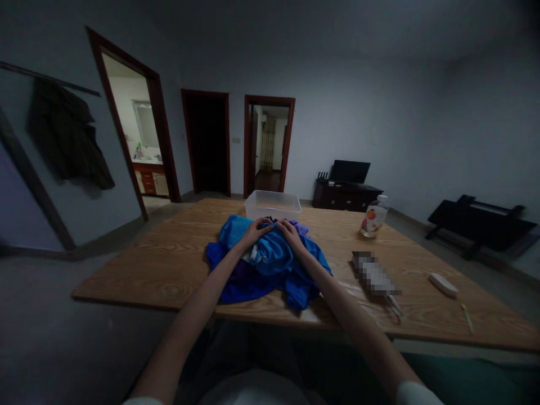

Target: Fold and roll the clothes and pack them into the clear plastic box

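Observation:
A crumpled heap of shiny blue cloth point(274, 256) lies near the front edge of the wooden table, with darker blue and purple folds in it. My left hand point(256, 230) is on top of the heap, its curled fingers gripping the fabric. Close beside it, my right hand point(290, 233) also pinches the blue cloth, and the two hands nearly meet. Just behind the heap stands a clear plastic bin point(273, 203), its lower front partly hidden by the cloth. Whether the heap is one piece or more, I cannot tell.
On the wooden table point(169, 264), a bottle with a fruit label point(374, 216) stands to the right. Nearer are a blurred-out item with a strap point(375, 275), a white oblong object point(442, 284) and a thin yellowish stick point(467, 319). A TV cabinet point(346, 194) stands by the far wall.

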A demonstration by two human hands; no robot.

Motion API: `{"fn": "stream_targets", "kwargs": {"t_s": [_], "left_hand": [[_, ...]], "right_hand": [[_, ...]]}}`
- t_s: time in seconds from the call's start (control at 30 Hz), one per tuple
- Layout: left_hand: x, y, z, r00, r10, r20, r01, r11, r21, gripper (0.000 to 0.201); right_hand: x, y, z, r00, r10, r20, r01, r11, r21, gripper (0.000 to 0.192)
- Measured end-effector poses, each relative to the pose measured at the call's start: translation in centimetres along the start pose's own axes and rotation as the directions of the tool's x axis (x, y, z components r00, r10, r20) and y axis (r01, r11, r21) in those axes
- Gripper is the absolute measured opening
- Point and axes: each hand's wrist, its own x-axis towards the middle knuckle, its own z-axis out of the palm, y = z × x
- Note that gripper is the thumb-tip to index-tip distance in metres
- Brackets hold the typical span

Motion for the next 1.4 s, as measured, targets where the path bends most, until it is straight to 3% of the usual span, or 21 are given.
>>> {"fn": "stream_targets", "kwargs": {"t_s": [0.27,0.63,0.9,1.17,1.4], "left_hand": [[-0.1,0.0,0.0,0.998,0.052,0.034,-0.054,0.996,0.064,0.051],[0.4,-0.6,0.0,0.997,0.079,0.025,-0.083,0.974,0.213,0.047],[0.3,-0.5,-0.1,0.994,0.102,0.037,-0.107,0.972,0.207,0.043],[-0.1,0.3,0.0,1.000,0.025,0.005,-0.025,0.995,0.101,0.051],[-0.1,0.2,0.0,0.999,0.037,0.020,-0.040,0.990,0.133,0.050]], "right_hand": [[-0.2,-0.5,0.0,0.999,-0.029,0.022,0.029,0.999,0.016,0.037],[0.0,1.2,-0.1,0.997,0.012,0.072,-0.022,0.990,0.141,0.039],[0.1,1.1,-0.1,0.997,-0.012,0.071,0.004,0.995,0.102,0.039],[0.0,0.2,0.0,1.000,-0.006,0.001,0.006,1.000,0.028,0.031],[0.0,-0.1,0.0,1.000,-0.002,0.017,0.002,1.000,0.029,0.035]]}}
